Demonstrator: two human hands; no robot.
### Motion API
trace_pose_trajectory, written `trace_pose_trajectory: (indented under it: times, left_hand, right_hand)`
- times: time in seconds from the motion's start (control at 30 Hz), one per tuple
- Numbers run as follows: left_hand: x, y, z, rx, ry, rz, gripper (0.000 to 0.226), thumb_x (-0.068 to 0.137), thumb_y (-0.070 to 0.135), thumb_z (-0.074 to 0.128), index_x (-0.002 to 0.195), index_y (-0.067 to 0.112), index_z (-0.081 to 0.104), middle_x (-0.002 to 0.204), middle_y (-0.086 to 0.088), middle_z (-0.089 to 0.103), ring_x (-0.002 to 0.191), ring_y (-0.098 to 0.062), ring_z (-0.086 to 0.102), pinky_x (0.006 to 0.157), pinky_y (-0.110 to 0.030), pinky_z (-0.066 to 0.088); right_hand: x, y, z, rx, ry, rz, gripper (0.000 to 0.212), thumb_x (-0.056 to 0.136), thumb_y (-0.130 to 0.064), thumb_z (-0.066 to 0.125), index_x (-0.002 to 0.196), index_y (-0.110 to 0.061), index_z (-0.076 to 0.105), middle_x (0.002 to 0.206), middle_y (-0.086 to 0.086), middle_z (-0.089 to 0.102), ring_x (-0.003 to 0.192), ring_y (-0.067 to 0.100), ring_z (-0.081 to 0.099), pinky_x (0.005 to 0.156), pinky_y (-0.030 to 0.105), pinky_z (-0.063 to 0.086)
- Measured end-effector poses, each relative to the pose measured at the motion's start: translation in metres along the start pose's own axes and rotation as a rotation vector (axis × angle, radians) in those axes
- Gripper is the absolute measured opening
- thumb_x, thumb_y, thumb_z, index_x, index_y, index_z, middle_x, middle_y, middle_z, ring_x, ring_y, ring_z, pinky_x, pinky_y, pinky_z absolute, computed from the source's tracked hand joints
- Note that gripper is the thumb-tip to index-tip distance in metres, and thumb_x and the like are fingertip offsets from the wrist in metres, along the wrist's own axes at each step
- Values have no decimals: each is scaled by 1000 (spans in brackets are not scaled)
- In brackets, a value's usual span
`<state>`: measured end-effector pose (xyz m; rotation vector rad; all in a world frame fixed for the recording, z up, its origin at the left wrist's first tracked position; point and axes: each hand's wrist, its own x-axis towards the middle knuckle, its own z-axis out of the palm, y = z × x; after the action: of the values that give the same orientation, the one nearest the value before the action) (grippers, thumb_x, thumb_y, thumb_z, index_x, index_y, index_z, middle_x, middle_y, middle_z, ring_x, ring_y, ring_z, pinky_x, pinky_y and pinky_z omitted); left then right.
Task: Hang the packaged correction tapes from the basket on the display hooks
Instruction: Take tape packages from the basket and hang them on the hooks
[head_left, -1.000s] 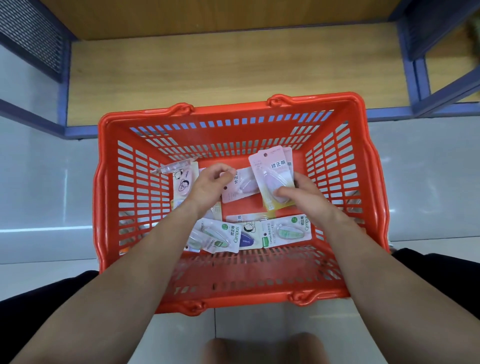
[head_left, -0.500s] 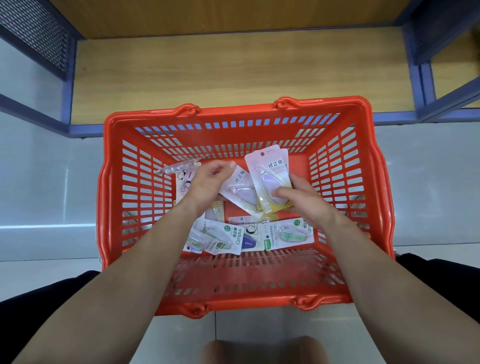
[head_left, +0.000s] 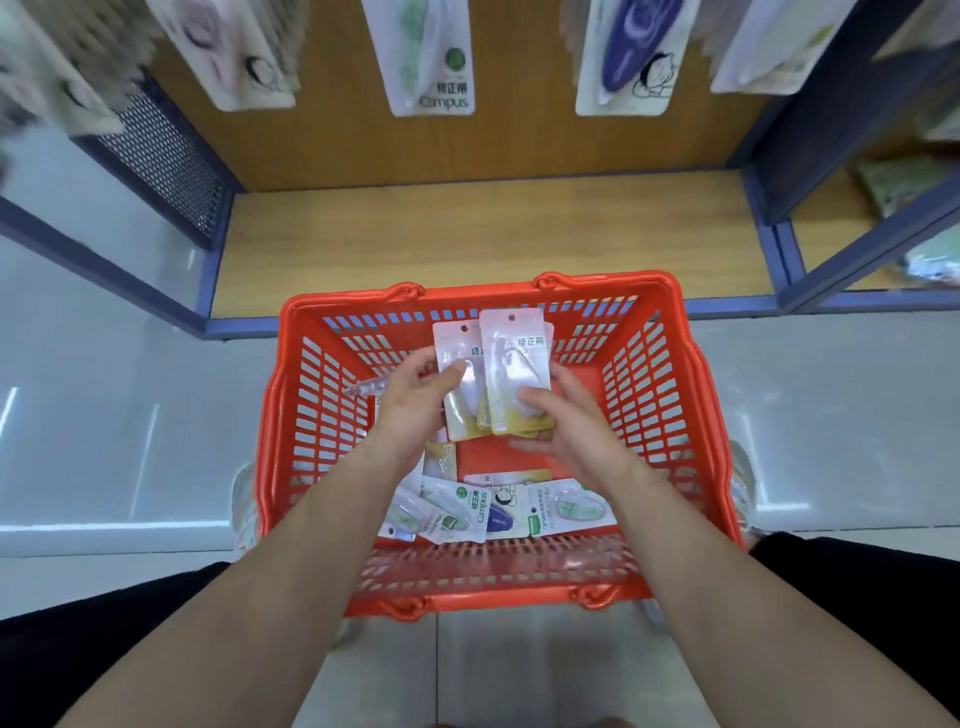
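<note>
A red basket (head_left: 670, 384) stands on the floor below the shelf. My right hand (head_left: 569, 415) grips a small stack of pink correction tape packs (head_left: 514, 364) held upright above the basket. My left hand (head_left: 415, 400) pinches another pink pack (head_left: 457, 358) and holds it against the stack's left side. Several more packs (head_left: 519, 506), green and purple, lie flat on the basket floor near its front wall. Packs hanging from the display, one green (head_left: 431, 57) and one purple (head_left: 631, 57), show at the top edge; the hooks themselves are out of view.
A wooden bottom shelf (head_left: 467, 234) with a blue frame (head_left: 769, 244) lies behind the basket. A perforated metal side panel (head_left: 161, 150) stands at the left. More hanging packs (head_left: 228, 52) blur at top left. Pale floor tiles (head_left: 104, 415) surround the basket.
Both hands rose out of the basket with the pink packs, and the left hand's pack came against the right hand's stack. My view tilted up, bringing the hanging packs into sight.
</note>
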<state>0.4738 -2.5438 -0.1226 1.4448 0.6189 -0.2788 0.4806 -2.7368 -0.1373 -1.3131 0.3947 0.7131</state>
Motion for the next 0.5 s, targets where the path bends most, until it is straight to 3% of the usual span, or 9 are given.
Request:
trace_pose_trajectory:
  times: [0.07, 0.1, 0.17, 0.2, 0.33, 0.5]
  left_hand:
    - [-14, 18, -1, 13, -23, 41, 19, 93, 29, 70, 107, 17, 72, 105, -20, 75, 101, -49, 69, 89, -62, 56]
    - [-22, 29, 0, 11, -42, 64, 16, 96, 27, 68, 107, 17, 73, 105, -23, 75, 99, -52, 69, 83, -59, 58]
    - [-37, 53, 1, 19, -73, 120, 14, 98, 20, 66, 109, 14, 72, 103, -18, 77, 96, -42, 73, 76, -39, 60]
    - [-44, 65, 2, 25, -98, 148, 18, 97, 20, 68, 113, 12, 71, 105, -16, 77, 96, -38, 74, 79, -37, 59]
    - [-76, 117, 8, 51, -116, 247, 26, 91, 10, 74, 116, 10, 69, 100, -12, 79, 85, -24, 77, 72, -34, 59]
    - [-110, 175, 15, 89, -148, 390, 31, 91, 7, 73, 121, 10, 67, 107, -10, 78, 97, -30, 76, 84, -42, 61]
  right_hand:
    - [-15, -16, 9, -32, -17, -40, 42, 92, -21, 71, 132, -25, 59, 126, 3, 70, 113, 30, 69, 86, 52, 61]
    - [-23, -26, 14, -58, -26, -63, 38, 94, -19, 69, 130, -24, 61, 124, 5, 71, 112, 29, 69, 87, 51, 61]
    - [-38, -48, 21, -105, -37, -107, 34, 96, -17, 66, 129, -23, 63, 122, 7, 71, 108, 27, 70, 84, 47, 61]
    - [-47, -60, 25, -127, -45, -134, 33, 97, -18, 65, 130, -23, 63, 122, 7, 72, 106, 25, 70, 82, 44, 61]
    - [-83, -110, 34, -231, -56, -252, 30, 99, -24, 64, 129, -24, 63, 117, -2, 73, 101, 14, 71, 87, 44, 59]
    - [-128, -166, 38, -289, -47, -380, 34, 98, -26, 66, 130, -18, 57, 116, -3, 75, 99, 13, 73, 81, 42, 60]
